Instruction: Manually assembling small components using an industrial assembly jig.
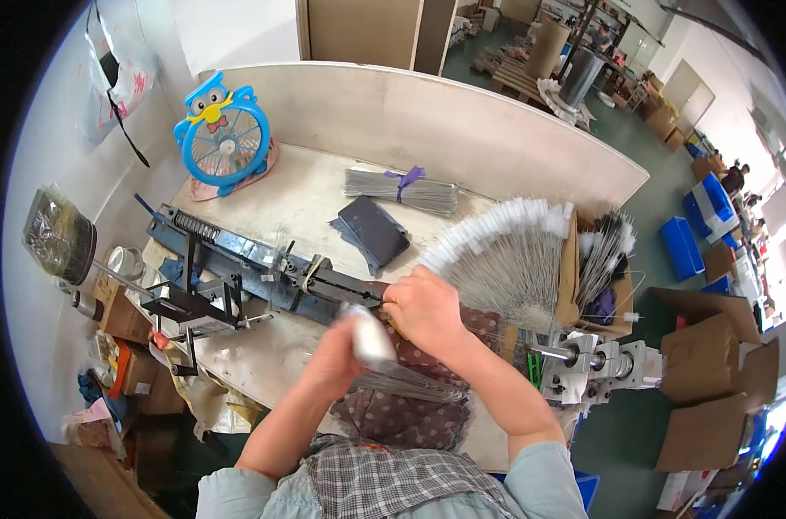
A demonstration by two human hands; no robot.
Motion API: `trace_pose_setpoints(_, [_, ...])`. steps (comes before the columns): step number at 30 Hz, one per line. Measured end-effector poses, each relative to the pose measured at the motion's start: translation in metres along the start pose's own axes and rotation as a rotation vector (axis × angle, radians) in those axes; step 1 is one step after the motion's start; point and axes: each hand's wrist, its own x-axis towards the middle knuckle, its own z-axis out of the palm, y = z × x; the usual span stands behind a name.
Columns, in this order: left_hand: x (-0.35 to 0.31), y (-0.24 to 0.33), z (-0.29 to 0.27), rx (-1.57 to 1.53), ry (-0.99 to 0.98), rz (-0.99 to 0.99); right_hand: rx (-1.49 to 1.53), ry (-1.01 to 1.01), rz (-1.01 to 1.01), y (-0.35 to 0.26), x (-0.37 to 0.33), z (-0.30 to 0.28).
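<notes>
My left hand [334, 353] is closed around a bundle of thin wire brushes at their white ends [373, 339], which are smeared by motion. Grey wire stems [415, 385] trail from it to the lower right, over a brown dotted cloth [402, 419]. My right hand [423, 310] is curled with its fingertips together at the near end of a long dark metal jig [272, 270]. Whatever those fingers pinch is too small or hidden to name. To their right, many white-tipped wire brushes [505, 246] lie fanned out on the table.
Behind the jig lie a dark phone-like slab [371, 233] and a wire bundle with a purple tie [402, 190]. A blue toy-shaped fan [224, 143] stands far left. A metal clamp device [596, 368] and a cardboard box [613, 294] flank the right edge.
</notes>
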Motion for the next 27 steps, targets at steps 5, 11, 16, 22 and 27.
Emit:
trace_pose_setpoints(5, [0.02,-0.005,-0.027,1.26,0.158,0.298,-0.03,-0.022,-0.004,-0.005,-0.001,-0.003])
trace_pose_setpoints(11, [0.021,-0.018,-0.025,1.146,0.108,0.243,0.063,0.234,-0.09,-0.001,-0.025,-0.027])
trace_pose_setpoints(16, [0.021,-0.047,-0.015,0.181,-0.063,0.149,-0.034,0.204,-0.026,0.003,-0.076,-0.035])
trace_pose_setpoints(22, [0.025,-0.032,-0.022,1.11,0.044,0.324,0.04,0.26,-0.038,0.018,-0.075,0.037])
trace_pose_setpoints(27, [0.015,-0.008,-0.026,1.302,0.096,0.225,0.027,0.021,-0.026,0.029,-0.069,0.04])
